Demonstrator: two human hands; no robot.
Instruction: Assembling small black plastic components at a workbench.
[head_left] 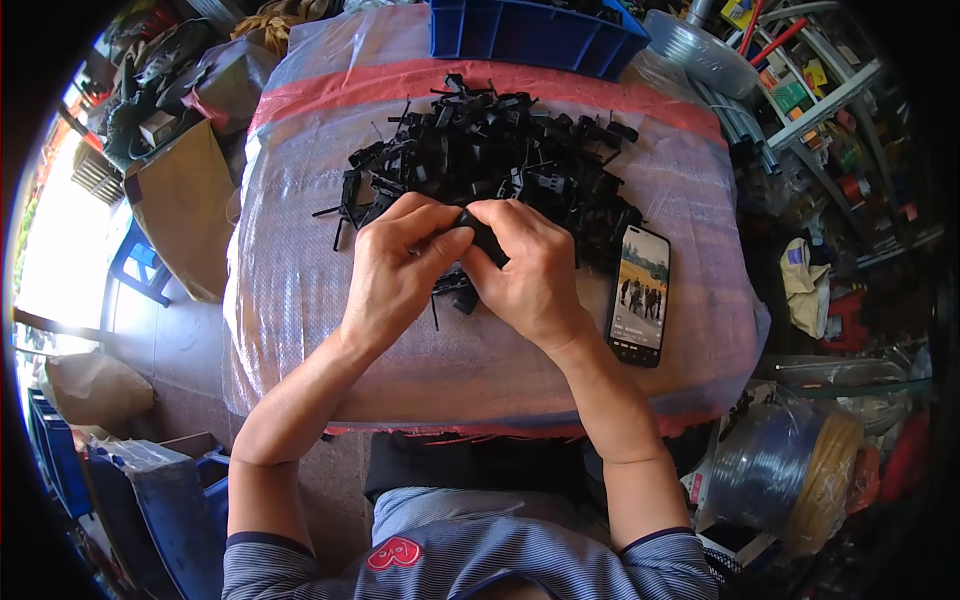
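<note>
Clearly, both hands meet over the near edge of a pile of black parts (450,140), close together above the middle of the desk (300,300). The left hand (395,265) has its thumb and fingers pinched on a small black part (485,240), and the right hand (525,265) grips the same piece from the other side, its thumb below and its fingers curled over the top. The piece sits in the gap between the two hands, mostly covered by them, so its exact shape is hard to make out.

Behind and around the hands the pile spreads in a loose heap, with thin prongs sticking out at its edges (a few bits show just below the hands too). A woven plastic sheet (690,370) with a red band covers the desk. To the right of the right hand, near the pile, lies a phone (640,290) with its screen lit, showing a group of people outdoors. A blue bin (535,38) stands at the far edge, beside a coil of clear tubing (700,55), and a blue stool (140,260) is on the floor to the left
</note>
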